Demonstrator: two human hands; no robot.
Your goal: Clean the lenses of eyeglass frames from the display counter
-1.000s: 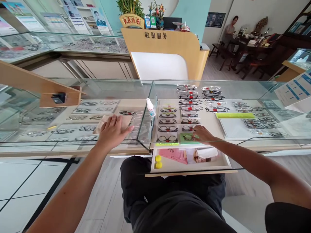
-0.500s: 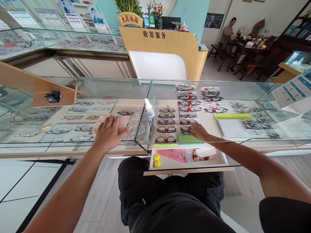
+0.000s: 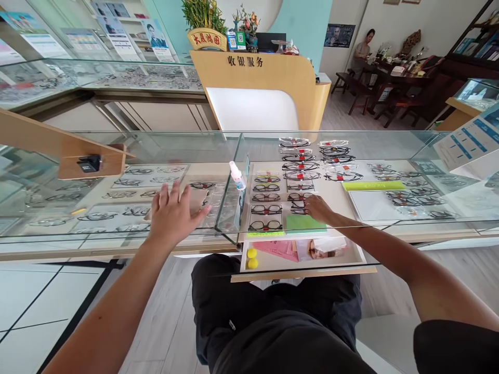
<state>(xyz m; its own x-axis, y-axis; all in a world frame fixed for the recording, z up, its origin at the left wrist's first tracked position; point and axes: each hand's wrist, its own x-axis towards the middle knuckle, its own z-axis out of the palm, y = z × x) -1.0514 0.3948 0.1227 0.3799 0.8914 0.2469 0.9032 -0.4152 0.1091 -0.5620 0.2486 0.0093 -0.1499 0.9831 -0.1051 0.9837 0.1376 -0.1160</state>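
My left hand is open, its fingers spread over a beige cloth on the glass counter. The hand hides much of the cloth, and I cannot tell whether the two touch. My right hand reaches into the display case, fingers closed on the right end of a pair of dark-framed eyeglasses. These glasses lie in a column of frames, just behind a green card. More eyeglasses line the column to their left, some with red tags.
A white spray bottle stands near the glass divider. Below, a pulled-out drawer holds two yellow balls and pink papers. A wooden board juts in at left. One person is at a far table.
My left hand has lifted a little from the cloth and its fingers have spread. The right hand stays at the same glasses. The view has tilted slightly.
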